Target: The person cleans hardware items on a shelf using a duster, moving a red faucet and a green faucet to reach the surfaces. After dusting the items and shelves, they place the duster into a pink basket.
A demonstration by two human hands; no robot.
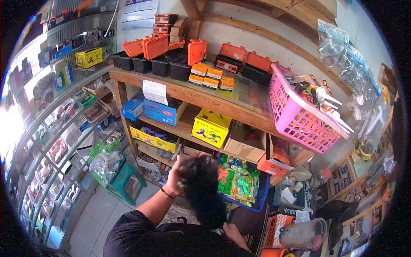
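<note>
The black shaggy bundle (202,192) sits at frame centre, below the wooden shelf (188,96), with the left hand (173,176) closed in a firm grip on its 9 o'clock edge. Judged best: hold it steady, clear of the blue crate (261,195) at 3 o'clock. The right hand (234,234) lies at 5 o'clock, its grip not discernible; the brown carton (245,145) reads "10.000".

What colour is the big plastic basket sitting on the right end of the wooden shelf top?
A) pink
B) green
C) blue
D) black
A: the basket at the right end of the wooden shelf is bright pink, with packaged goods poking out of its top.
</note>
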